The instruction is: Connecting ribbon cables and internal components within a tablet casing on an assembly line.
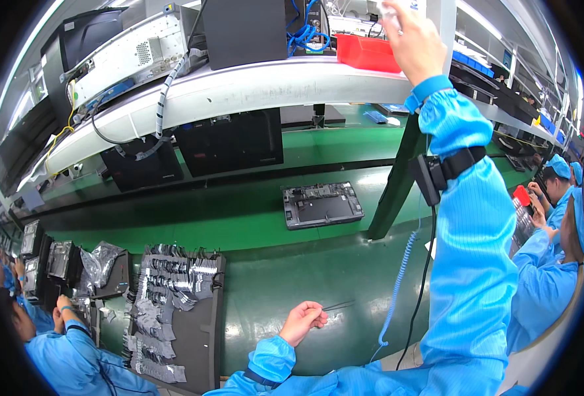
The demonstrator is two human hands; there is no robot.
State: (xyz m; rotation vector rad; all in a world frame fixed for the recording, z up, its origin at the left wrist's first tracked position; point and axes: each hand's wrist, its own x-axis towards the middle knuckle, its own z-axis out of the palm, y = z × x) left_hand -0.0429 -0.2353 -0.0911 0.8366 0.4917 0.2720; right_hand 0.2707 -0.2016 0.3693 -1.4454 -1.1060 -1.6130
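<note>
Over the green bench, my left hand (302,322) is closed on thin dark tweezers (338,305), whose tips point right. My right hand (418,43) is raised to the shelf, beside a red bin (368,54). Its fingers are closed on a small whitish thing (389,12) that I cannot make out at the picture's top edge. An opened laptop base (325,208), black with exposed inner parts, lies beyond my hands. Left of my left hand, a dark tray (199,340) bears rows of small grey and silver parts (153,320).
A white shelf (239,92) spans the bench, with a dark post (400,178) under it. A coiled blue cord (402,284) and a black cable hang by my right arm. Co-workers in blue sit at left (74,353) and right (546,284).
</note>
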